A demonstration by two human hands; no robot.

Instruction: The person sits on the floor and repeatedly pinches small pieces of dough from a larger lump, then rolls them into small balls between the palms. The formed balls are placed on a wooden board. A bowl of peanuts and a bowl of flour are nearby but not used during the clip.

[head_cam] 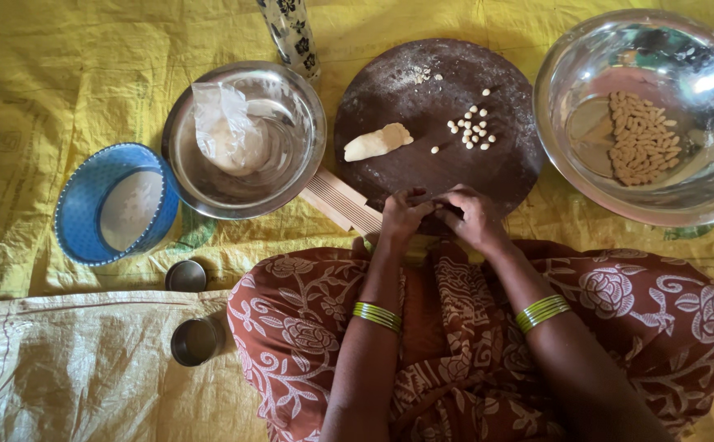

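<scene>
Both hands close together at the near edge of the board [455, 164]. Left hand [402, 217] and right hand [471, 217] curled, fingertips pinched as if on a tiny bit of dough, but too small and too hidden to tell what is held. Ridged wooden block [342, 200] just beside the left hand, poking out from under it.

Lump of dough [377, 142] lying on the board, apart from the hands. Soft and squashy by the look of it, light, a bit sticky; easy to pinch from its thin end. Small white bits [471, 127] near it, tiny and light, best picked with fingertips, easy to squash.

Bowl [676, 205] on the right with many shaped pieces [641, 137] inside. Middle bowl [242, 205] with a plastic bag [226, 127]. Blue tub [78, 205] on the left. Two little tins [186, 277] by the knee.

Tall patterned thing [291, 37] cut off at the top. Fingertips hard to make out against the dark board.
</scene>
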